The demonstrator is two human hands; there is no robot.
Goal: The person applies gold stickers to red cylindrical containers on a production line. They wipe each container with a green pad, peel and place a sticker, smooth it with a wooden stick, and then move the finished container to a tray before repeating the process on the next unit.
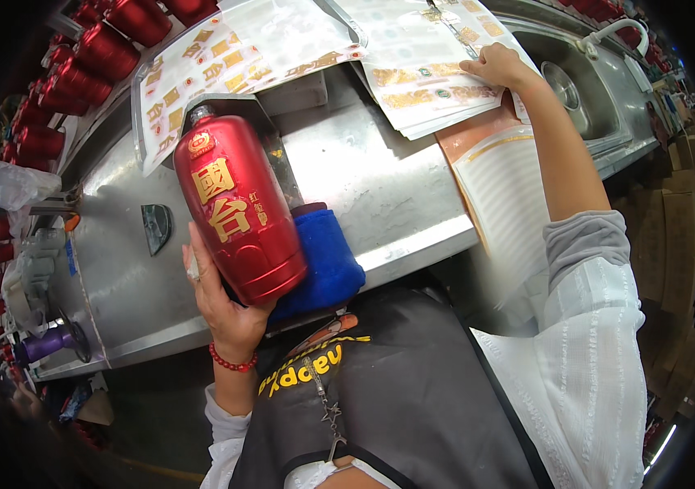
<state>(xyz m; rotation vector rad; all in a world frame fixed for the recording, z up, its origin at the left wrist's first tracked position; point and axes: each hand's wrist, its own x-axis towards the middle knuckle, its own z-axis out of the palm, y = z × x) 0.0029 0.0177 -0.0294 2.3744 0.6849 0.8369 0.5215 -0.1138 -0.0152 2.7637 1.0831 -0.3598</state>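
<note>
Black apron in the foreground, a worker steadies a glossy red bottle at a stainless-steel counter. The left hand, a red bead bracelet at its wrist, cups the lower end, its fingers clamped along the left flank and around the base. The bottle leans back with its gold characters facing up; its long axis runs from the narrow neck at upper left, away from the body, to a broad base at lower right, close by the apron. A blue cloth sits just beside the base, partly hidden by it.

Well apart, at upper right, the right arm stretches to a stack of gold-printed decal sheets. Thumb and fingertips of the right hand are close together at the stack's right side; whether paper is pinched between them cannot be told. From those fingers, the bottle lies to the left and nearer the body, across a stretch of bright steel. The left hand, touching it, is the nearer of the two. Another decal sheet spreads beyond the neck, and a steel sink lies past the right forearm.
</note>
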